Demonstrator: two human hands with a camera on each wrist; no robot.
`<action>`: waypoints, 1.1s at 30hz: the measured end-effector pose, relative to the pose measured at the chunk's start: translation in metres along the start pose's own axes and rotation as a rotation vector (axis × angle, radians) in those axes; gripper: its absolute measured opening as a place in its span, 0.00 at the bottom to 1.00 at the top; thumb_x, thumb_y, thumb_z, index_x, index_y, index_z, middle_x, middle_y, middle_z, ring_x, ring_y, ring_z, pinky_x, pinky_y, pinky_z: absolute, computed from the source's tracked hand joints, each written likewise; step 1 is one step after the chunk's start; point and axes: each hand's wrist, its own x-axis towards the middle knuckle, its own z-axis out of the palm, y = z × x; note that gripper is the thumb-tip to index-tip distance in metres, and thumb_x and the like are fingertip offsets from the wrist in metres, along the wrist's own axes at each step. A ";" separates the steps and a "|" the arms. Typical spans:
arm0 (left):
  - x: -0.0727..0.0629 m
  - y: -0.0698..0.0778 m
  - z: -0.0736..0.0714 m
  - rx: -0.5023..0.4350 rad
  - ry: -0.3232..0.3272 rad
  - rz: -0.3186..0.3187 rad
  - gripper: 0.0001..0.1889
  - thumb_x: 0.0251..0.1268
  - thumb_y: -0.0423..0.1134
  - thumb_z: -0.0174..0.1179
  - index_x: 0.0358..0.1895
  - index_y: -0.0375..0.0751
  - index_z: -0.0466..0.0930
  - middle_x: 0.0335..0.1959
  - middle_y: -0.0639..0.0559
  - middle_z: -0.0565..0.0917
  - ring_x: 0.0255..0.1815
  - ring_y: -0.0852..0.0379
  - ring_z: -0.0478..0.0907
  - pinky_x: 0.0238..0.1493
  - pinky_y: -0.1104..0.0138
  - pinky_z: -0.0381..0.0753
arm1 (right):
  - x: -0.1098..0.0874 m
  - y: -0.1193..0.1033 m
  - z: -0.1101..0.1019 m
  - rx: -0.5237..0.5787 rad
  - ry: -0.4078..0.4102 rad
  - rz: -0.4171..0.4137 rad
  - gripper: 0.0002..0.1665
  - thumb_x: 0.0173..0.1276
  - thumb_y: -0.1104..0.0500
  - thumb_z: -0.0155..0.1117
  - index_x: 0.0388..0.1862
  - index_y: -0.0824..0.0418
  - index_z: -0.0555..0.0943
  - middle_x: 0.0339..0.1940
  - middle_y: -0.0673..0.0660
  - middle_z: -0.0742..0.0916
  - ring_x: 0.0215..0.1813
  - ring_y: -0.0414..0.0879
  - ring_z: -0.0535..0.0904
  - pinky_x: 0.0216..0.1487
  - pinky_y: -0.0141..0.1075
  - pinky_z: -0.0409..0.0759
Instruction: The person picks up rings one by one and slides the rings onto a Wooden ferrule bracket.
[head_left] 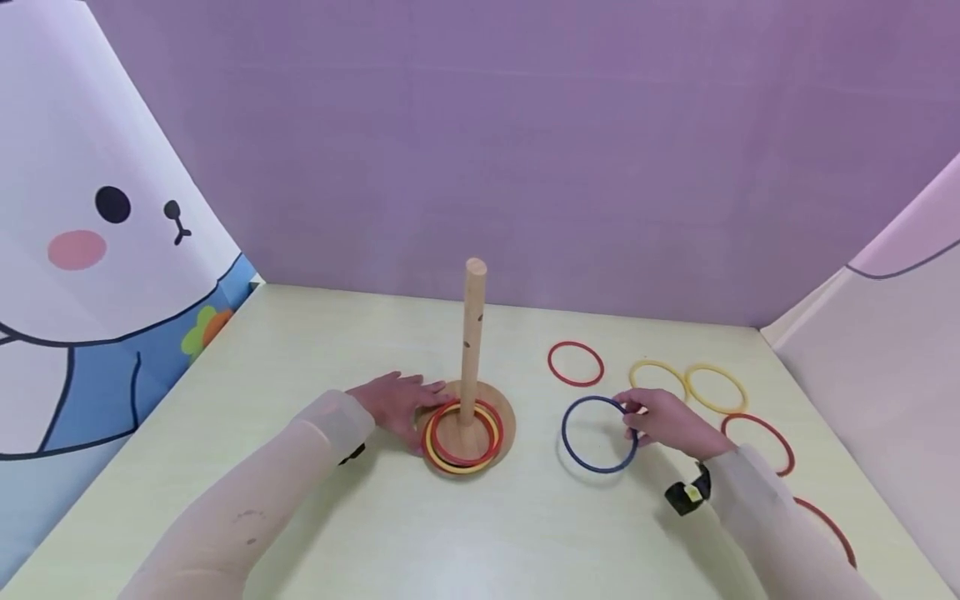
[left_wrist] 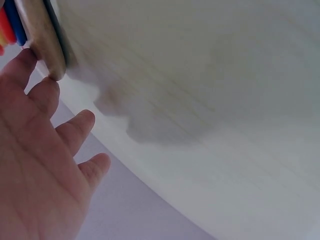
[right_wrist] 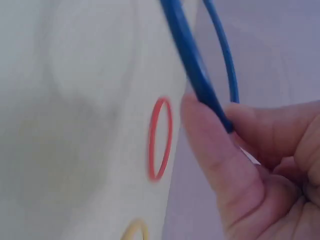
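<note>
A wooden peg [head_left: 472,342] stands upright on a round wooden base [head_left: 504,408]. Red and yellow rings [head_left: 487,465] lie around the peg on the base, and a sliver of blue ring [left_wrist: 16,22] shows in the left wrist view. At the base's left edge rests my left hand [head_left: 396,407], fingers spread and fingertips touching its rim. My right hand [head_left: 660,421] pinches a blue ring [head_left: 567,444] between thumb and fingers, to the right of the peg. In the right wrist view that ring's far part runs out of frame.
A loose red ring [head_left: 551,367] lies behind the blue one. Two yellow rings [head_left: 738,390] lie beyond my right hand, with a red ring [head_left: 787,454] near them. Another red ring [head_left: 832,529] is partly hidden by my right sleeve. A purple panel [head_left: 480,150] stands along the table's back edge.
</note>
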 end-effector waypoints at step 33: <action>0.008 0.002 0.005 0.007 -0.006 -0.026 0.48 0.44 0.61 0.70 0.73 0.62 0.59 0.75 0.58 0.56 0.74 0.43 0.53 0.71 0.44 0.49 | -0.007 -0.156 -0.034 0.814 0.147 -0.233 0.21 0.72 0.69 0.53 0.63 0.66 0.67 0.33 0.54 0.80 0.35 0.42 0.83 0.37 0.30 0.83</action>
